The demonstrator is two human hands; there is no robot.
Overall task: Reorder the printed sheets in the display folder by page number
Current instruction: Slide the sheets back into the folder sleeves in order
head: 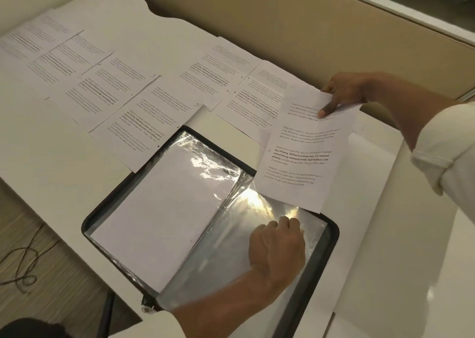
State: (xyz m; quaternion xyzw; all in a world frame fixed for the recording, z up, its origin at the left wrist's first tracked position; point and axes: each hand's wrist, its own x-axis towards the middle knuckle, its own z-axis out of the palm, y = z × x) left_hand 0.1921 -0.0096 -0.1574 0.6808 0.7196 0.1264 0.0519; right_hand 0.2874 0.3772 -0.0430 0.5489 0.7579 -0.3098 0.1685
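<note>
Glossy plastic sleeves fill the open folder (331, 237), which lies flat on the white table (51, 163) with its dark zipped edge showing; the near sleeve (231, 260) looks empty, while the far one holds a blank-faced sheet (164, 209). The left hand (276, 247) rests on the empty sleeve, fingers curled and pressing near its top edge, seemingly to keep the mouth open; the right hand (344, 93) pinches the top corner of a printed sheet (305, 152), thumb on the front, the bottom edge hanging just over the sleeve's opening. Paper this thin is light and floppy and will likely buckle if pushed from one corner; a grip nearer the middle of the top edge should feed it straighter; the film looks slippery and clingy. More printed pages (138, 122) lie spread in overlapping rows across the table beyond the folder.
</note>
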